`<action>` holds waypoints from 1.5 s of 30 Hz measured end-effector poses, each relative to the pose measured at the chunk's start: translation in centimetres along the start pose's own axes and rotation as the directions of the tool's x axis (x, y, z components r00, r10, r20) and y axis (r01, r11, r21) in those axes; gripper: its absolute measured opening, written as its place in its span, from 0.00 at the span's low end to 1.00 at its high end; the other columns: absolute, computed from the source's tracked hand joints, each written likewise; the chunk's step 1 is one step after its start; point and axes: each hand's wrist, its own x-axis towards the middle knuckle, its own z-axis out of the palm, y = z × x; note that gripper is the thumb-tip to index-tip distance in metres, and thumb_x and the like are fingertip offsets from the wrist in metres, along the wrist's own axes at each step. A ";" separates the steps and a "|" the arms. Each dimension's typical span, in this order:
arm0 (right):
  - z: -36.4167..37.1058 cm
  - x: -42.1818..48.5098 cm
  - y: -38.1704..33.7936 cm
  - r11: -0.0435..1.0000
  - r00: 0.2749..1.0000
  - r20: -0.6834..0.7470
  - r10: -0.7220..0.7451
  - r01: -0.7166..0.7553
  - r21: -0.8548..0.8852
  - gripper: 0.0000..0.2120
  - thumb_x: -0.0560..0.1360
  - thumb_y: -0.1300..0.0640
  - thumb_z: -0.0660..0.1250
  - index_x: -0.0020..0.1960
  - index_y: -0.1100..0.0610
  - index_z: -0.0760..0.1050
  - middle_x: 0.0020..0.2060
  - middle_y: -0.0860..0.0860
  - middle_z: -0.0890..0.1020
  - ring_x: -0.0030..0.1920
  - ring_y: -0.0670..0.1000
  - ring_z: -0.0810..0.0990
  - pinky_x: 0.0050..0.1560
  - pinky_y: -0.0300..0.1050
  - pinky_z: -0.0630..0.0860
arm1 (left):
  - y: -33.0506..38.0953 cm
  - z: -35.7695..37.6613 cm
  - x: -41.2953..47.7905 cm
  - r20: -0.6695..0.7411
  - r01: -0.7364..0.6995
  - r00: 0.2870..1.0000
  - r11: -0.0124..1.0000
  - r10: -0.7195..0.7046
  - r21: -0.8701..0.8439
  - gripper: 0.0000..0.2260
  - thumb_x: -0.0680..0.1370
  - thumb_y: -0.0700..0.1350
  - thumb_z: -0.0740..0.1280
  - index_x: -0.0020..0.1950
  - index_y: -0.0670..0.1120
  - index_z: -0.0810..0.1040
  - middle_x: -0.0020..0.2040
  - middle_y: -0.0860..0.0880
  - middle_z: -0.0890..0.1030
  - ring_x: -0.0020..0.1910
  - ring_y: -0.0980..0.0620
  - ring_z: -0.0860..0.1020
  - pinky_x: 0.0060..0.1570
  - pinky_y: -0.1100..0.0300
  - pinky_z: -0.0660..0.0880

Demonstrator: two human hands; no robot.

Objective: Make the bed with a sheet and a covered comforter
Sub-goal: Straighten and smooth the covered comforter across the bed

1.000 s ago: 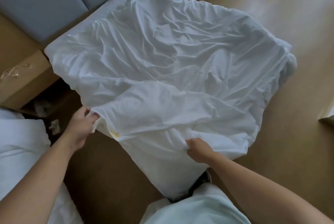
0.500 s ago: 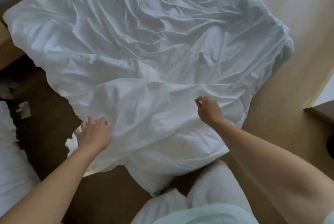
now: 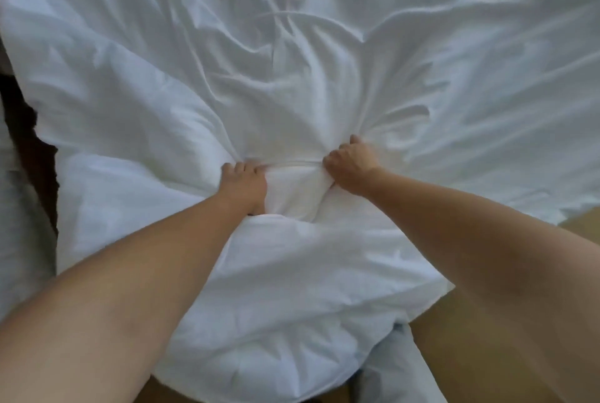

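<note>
Comforter (image 3: 324, 45), white and heavily creased, lies spread over the bed and fills almost the whole view; its near edge hangs in a thick bundle toward the person. Left hand (image 3: 245, 183): fingers curled down into the cloth, gripping a bunch of it. Right hand (image 3: 352, 167): closed in a fist on a fold just beside. A short taut ridge of fabric runs between the two hands, and creases fan outward from both grips. Judgement: both hands take hold close together to drag or shake the filling into position inside its cover, since one central grip moves the bulk evenly. Fingertips are buried in cloth, so I cannot tell whether the grip takes only the cover or the filling too. No separate sheet can be made out under all the white. Bed corners and far edge are cut off. Tan floor (image 3: 581, 224) shows at the right edge.
</note>
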 end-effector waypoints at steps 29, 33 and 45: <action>0.7 -13.6 -5.4 0.872 0.884 -0.245 0.398 -0.282 0.399 0.18 0.76 0.46 0.68 0.39 0.61 0.71 0.29 0.57 0.78 0.26 0.64 0.78 0.24 0.51 0.74 | -1.4 7.3 -9.5 -0.472 -0.319 0.863 0.918 0.179 -0.237 0.38 0.66 0.72 0.63 0.71 0.54 0.68 0.67 0.47 0.70 0.62 0.42 0.71 0.63 0.43 0.67; -1.4 -17.4 -6.8 0.876 0.958 -0.050 0.281 -0.235 0.421 0.28 0.70 0.32 0.68 0.51 0.55 0.70 0.36 0.53 0.81 0.32 0.60 0.80 0.30 0.47 0.69 | 0.8 8.1 -11.0 -0.356 -0.378 0.879 0.918 0.317 -0.117 0.17 0.78 0.44 0.63 0.67 0.48 0.71 0.63 0.45 0.75 0.61 0.43 0.74 0.59 0.50 0.70; 5.7 -28.8 -7.2 0.699 0.867 0.367 0.336 -0.491 0.519 0.13 0.80 0.43 0.60 0.52 0.53 0.70 0.44 0.52 0.80 0.44 0.59 0.80 0.41 0.50 0.76 | 14.5 0.3 -15.0 -0.313 -0.627 0.760 0.769 0.570 -0.123 0.43 0.69 0.56 0.75 0.78 0.62 0.54 0.80 0.49 0.51 0.74 0.41 0.57 0.70 0.41 0.66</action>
